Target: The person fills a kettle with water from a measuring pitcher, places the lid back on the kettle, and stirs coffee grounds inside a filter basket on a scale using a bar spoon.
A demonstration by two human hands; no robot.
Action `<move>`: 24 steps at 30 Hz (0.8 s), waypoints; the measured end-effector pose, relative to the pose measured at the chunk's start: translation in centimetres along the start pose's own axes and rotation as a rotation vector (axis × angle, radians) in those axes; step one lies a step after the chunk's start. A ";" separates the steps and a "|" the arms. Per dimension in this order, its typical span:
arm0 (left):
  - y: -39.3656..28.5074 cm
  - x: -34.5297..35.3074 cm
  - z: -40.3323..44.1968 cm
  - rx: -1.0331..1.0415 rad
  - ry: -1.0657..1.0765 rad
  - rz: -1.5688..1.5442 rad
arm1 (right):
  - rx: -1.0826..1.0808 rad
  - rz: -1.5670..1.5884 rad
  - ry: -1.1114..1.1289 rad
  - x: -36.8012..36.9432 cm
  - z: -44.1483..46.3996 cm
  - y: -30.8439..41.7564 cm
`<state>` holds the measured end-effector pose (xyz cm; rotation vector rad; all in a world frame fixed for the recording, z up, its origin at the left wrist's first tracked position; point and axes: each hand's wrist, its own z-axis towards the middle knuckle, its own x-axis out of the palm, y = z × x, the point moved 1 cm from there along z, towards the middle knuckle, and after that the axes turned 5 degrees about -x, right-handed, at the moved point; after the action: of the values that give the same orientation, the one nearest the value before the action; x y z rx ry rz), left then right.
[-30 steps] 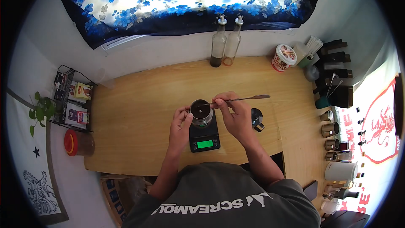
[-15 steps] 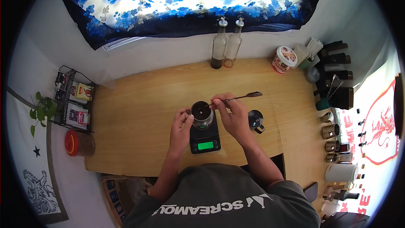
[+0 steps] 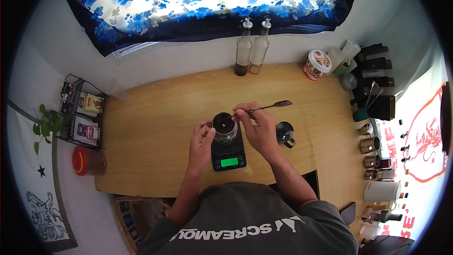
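Note:
A round jar (image 3: 225,137) with dark contents stands on a black scale (image 3: 230,153) with a lit green display. My left hand (image 3: 202,141) is closed round the jar's left side, thumb near the rim. In my right hand (image 3: 255,125) a thin metal bar spoon (image 3: 269,106) is pinched; its forked end points up and right, and its other end reaches into the jar. Right of my right hand lies a black lid-like piece (image 3: 285,133) with a small handle.
Two glass bottles (image 3: 251,52) stand at the back wall, with a labelled tub (image 3: 316,65) to their right. Metal cups (image 3: 369,145) line the right side. A wire rack (image 3: 81,111) and a red-lidded jar (image 3: 89,160) are at the left.
The spoon's forked end has shifted slightly left and up, and the spoon has turned in my right hand. My left hand still holds the jar.

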<state>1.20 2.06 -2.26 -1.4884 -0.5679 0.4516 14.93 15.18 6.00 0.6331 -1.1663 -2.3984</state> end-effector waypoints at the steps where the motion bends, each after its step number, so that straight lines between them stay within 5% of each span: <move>1: 0.0 0.0 0.0 0.000 0.001 0.001 | 0.000 0.000 -0.001 -0.1 0.1 0.2; 24: -0.3 0.1 0.0 -0.018 -0.002 0.004 | -0.034 0.003 -0.055 -0.4 0.6 0.6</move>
<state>1.30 2.08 -1.92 -1.5069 -0.5717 0.4519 15.09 15.40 6.91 0.5583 -1.1447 -2.4422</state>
